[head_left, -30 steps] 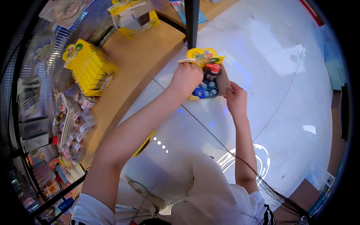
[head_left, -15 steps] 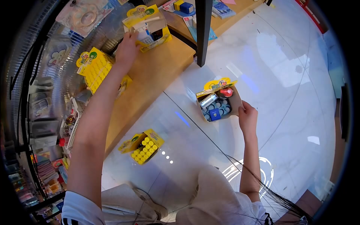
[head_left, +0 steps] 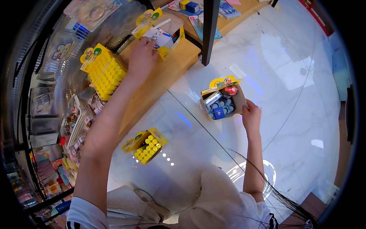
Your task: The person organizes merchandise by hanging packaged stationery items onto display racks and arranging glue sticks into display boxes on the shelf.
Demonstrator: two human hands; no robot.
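Observation:
My right hand (head_left: 251,113) pinches the right side of an open carton (head_left: 239,100) with a yellow header. Inside it are several blue-capped bottles (head_left: 222,108), a silver item (head_left: 212,98), a red-topped item (head_left: 231,90) and a small blue box (head_left: 218,113). My left hand (head_left: 143,55) reaches over the wooden shelf to the near edge of another yellow-headed display box (head_left: 164,51). White and blue packs (head_left: 162,39) lie in that box. The left fingers are bent, their tips partly hidden, and I cannot make out what they hold.
A display of yellow tubes (head_left: 108,76) stands on the wooden shelf (head_left: 152,82), with a white basket (head_left: 78,120) nearer. Another box of yellow tubes (head_left: 146,150) rests on the floor. A black post (head_left: 209,34) rises beside the shelf. Packaged goods hang at left.
My left hand has gone from the held carton to the display box on the shelf, which now sits turned. A silver item lies in the carton. The view has shifted slightly.

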